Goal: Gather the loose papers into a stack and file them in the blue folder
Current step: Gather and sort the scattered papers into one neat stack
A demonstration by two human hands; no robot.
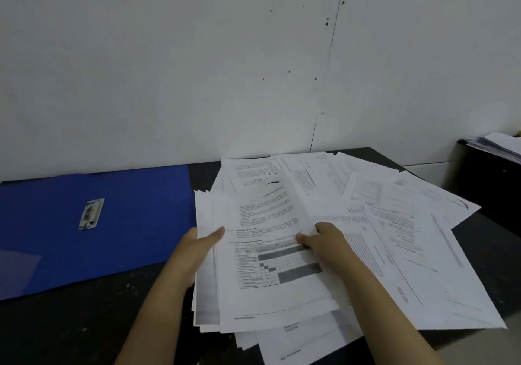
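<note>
An open blue folder (93, 229) with a metal clip (90, 214) lies flat on the left of the dark table. To its right, several printed white sheets are partly gathered into a stack (270, 263). My left hand (197, 249) grips the stack's left edge, thumb on top and fingers hidden beneath. My right hand (324, 242) rests on the top sheet near a printed table, fingers curled down onto the paper. More loose papers (408, 223) fan out to the right, overlapping each other.
The dark table (84, 322) ends against a white wall. Some sheets hang over the table's front edge at the bottom. A second dark surface (490, 172) with another pile of papers stands at the far right.
</note>
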